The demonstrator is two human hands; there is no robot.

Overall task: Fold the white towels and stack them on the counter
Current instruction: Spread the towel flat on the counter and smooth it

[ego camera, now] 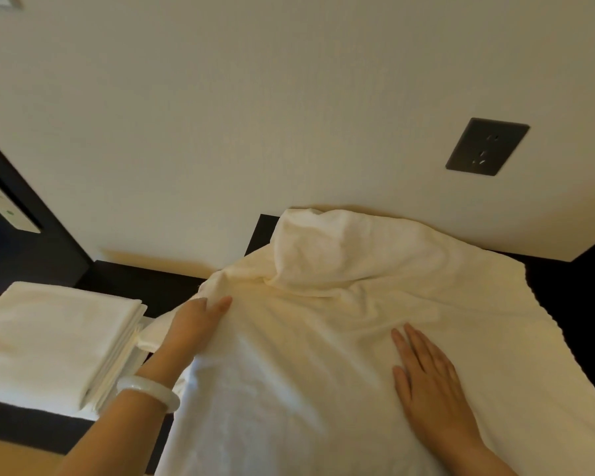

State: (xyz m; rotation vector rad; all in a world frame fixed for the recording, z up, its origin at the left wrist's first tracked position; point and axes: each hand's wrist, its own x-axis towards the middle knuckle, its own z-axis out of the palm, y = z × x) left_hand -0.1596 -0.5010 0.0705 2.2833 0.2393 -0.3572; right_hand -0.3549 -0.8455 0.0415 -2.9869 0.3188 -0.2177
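The towel (323, 297) lies spread over the dark counter (134, 280), centre to lower right of the frame, its far end bunched against the wall (289, 97). It looks soft, light and limp (best taken by edges or corners). The left hand (200, 324) grips its left edge; the right hand (426, 376) presses flat, fingers straight. A folded stack (55, 331) crowds the left.

Large white terry towel (323, 338) spread on dark counter (145, 283); left hand (193, 328) grips its left edge, right hand (426, 376) lies flat on it. Stack of folded white towels (55, 334) at left.
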